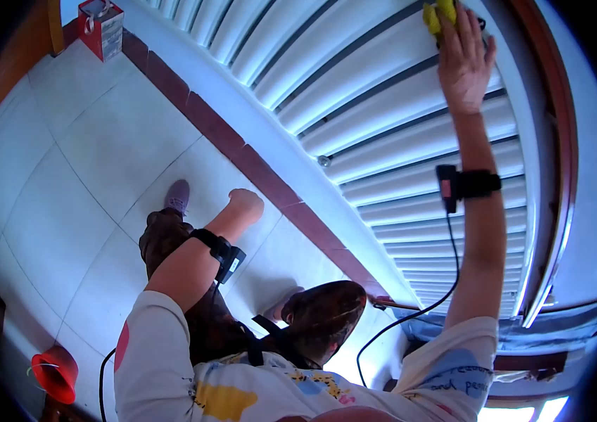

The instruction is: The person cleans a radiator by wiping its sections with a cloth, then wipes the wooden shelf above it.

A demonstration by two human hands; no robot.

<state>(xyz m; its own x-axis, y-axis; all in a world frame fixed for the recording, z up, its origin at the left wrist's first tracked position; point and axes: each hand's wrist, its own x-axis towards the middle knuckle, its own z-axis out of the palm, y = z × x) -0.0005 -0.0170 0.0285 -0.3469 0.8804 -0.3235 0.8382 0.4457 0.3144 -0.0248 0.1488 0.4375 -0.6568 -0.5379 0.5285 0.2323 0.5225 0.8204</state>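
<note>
At the smooth, ribbed white radiator (pixel 354 79) I see the right hand (pixel 466 70) outstretched against a lumpy yellow bundle (pixel 431 18), grip unclear, left hand (pixel 246 205) clenched nearby.

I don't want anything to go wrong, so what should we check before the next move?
1. Yellow cloth at the right hand: ok, the fingers reach it.
2. Firm grip on it: cannot tell, the hand covers part of it.
3. Left hand free: cannot tell, it is curled and its palm is hidden.
4. Right-arm cable free: ok, it hangs in a loose curve with no snag showing.
5. Red bucket away from the purple shoe: ok, it is well off to the left.
6. Red gift bag out of the way: ok, it is far ahead, by the dark red baseboard.
</note>
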